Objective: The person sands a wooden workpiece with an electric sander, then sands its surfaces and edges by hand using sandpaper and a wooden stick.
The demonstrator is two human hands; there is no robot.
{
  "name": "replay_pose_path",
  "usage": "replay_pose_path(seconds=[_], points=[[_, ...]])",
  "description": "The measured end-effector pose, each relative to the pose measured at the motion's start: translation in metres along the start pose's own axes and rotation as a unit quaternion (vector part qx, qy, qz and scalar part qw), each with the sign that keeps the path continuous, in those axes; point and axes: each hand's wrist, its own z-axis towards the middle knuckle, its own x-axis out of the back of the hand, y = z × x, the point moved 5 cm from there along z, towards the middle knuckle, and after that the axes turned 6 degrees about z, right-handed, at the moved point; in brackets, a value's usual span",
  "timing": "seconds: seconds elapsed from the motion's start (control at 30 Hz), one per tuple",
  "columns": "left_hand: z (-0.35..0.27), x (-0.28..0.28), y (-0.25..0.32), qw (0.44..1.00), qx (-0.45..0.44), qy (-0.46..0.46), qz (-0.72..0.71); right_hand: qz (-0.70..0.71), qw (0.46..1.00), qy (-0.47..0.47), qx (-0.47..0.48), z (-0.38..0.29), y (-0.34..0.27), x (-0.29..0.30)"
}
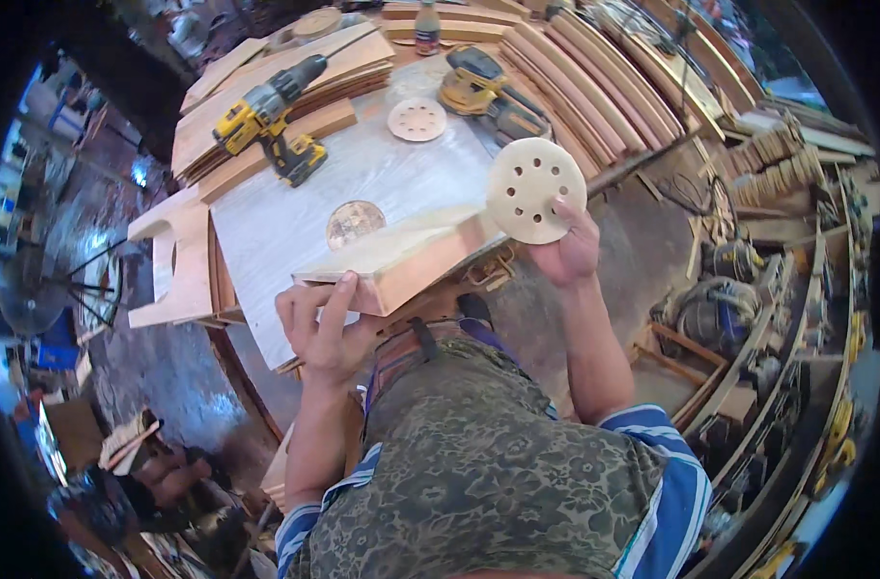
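My left hand [324, 329] grips the near left corner of a boxlike wooden piece [422, 268], its fingers on the top edge. The piece is tilted at the front edge of the worktable; whether it is hollow I cannot tell. In my right hand [574, 250] is a pale round sanding disc [534, 189] with several holes, held upright at the piece's right end, thumb on its face. A second perforated sanding disc [416, 130] lies flat farther back. Just behind the wooden piece, a brownish, worn-looking disc [356, 221] rests on the pale tabletop [266, 239].
A yellow cordless drill [269, 116] lies on stacked boards [345, 58] at back left. A yellow orbital sander [476, 83] stands at the back, near a glass bottle [427, 29]. Rounded wooden strips [577, 87] line the right side. A cut-out wooden panel [186, 253] juts out left.
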Motion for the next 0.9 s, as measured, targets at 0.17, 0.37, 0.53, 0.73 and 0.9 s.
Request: replay_pose_path(seconds=[0.17, 0.37, 0.53, 0.73, 0.9], points=[[0.024, -0.009, -0.002, 0.998, 0.002, 0.036, -0.058, -0.006, 1.0, -0.005, 0.026, -0.023, -0.001, -0.017], [0.026, -0.032, 0.013, 0.975, -0.035, -0.177, -0.129, -0.678, 0.7, -0.163, 0.152, -0.055, 0.017, -0.069], [0.026, -0.036, 0.016, 0.974, -0.013, -0.186, -0.132, -0.731, 0.578, -0.256, 0.256, -0.079, 0.052, -0.097], [0.025, -0.027, 0.02, 0.976, -0.014, -0.179, -0.12, -0.704, 0.608, -0.261, 0.26, -0.065, 0.06, -0.068], [0.01, -0.029, 0.025, 0.98, -0.011, -0.171, -0.101, -0.739, 0.591, -0.231, 0.225, -0.068, 0.056, -0.077]])
